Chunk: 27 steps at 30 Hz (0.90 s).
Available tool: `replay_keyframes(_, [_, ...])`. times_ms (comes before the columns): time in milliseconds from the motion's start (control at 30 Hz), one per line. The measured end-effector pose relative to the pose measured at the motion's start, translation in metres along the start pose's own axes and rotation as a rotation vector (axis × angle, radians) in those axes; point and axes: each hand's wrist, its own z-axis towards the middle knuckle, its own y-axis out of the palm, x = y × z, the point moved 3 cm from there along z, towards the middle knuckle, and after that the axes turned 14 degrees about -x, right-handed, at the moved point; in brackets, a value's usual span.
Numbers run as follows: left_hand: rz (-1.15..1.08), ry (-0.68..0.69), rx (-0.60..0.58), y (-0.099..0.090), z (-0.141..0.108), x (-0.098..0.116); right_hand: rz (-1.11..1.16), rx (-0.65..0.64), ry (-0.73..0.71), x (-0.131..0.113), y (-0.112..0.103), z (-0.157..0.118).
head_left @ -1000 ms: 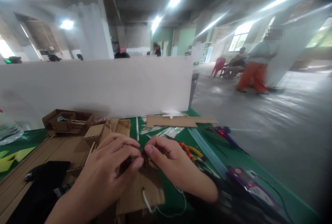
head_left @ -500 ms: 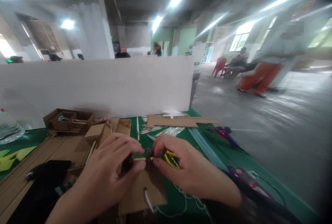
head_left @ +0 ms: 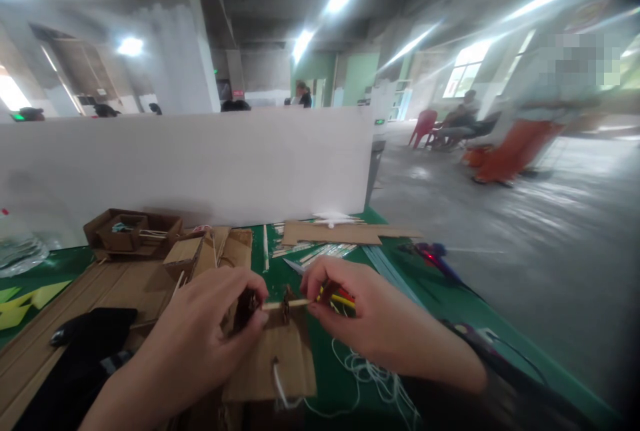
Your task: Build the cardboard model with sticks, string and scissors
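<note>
Spanning the gap between both hands in the head view, a wooden stick was pinched at its right end by the right hand's closed fingertips. By the left hand, nearly closed, a dark brown piece was held at the stick's left end, above a cardboard sheet.

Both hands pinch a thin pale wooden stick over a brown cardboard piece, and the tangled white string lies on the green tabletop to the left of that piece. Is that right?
Not quite. The head view shows the tangled white string to the right of the brown cardboard piece. The rest stands: both hands, left hand and right hand, pinch the stick.
</note>
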Motion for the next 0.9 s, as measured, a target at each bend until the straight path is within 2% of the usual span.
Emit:
replay_keyframes(400, [-0.068, 0.115, 0.009, -0.004, 0.0, 0.01, -0.042, -0.024, 0.009, -0.001, -0.003, -0.001])
replay_keyframes(533, [-0.093, 0.128, 0.005, -0.002, 0.001, 0.007, -0.051, -0.027, 0.013, -0.002, -0.004, 0.0])
replay_keyframes(900, [-0.084, 0.157, 0.118, 0.0, 0.002, 0.0, -0.061, -0.05, 0.039, 0.0, -0.004, 0.0])
